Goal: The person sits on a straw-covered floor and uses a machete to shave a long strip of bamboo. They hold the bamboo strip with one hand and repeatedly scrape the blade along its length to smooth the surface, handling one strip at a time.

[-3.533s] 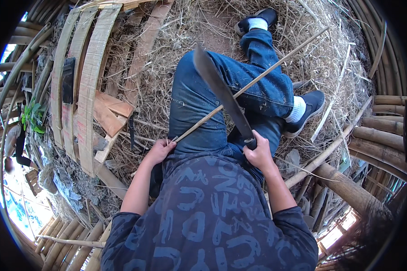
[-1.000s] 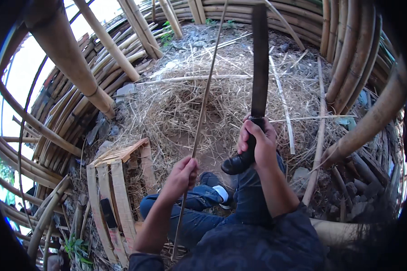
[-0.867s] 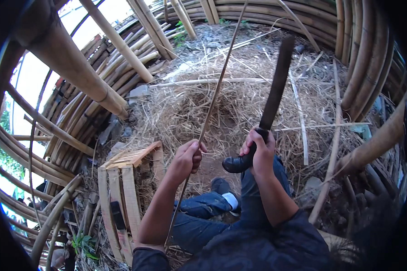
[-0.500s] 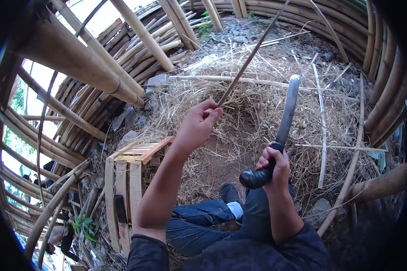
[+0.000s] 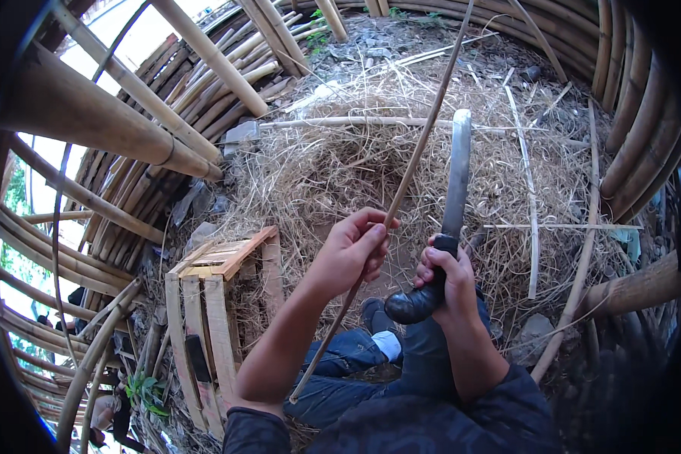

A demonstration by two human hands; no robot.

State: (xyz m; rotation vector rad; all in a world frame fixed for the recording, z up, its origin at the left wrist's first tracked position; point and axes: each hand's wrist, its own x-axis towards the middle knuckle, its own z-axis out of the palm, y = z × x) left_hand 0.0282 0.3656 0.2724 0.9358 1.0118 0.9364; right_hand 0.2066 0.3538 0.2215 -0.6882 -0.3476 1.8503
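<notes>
My left hand pinches a long thin bamboo strip between thumb and fingers. The strip slants from my lap up past the top of the view. In my right hand is a machete, its black knobbed handle gripped in the fist. Its slightly curved grey blade points up and away from me. Blade and strip are close side by side, seemingly apart. Pale shavings cover the ground beyond both hands.
A wooden slatted crate stands left of my legs, a dark flat object on its side. Thick bamboo poles slant in at the left, and stacked bamboo curves round the right. A pale strip lies on the shavings.
My left hand now holds the strip farther from its lower end, which has come down to my lap. The machete has shifted slightly left and stands more upright.
</notes>
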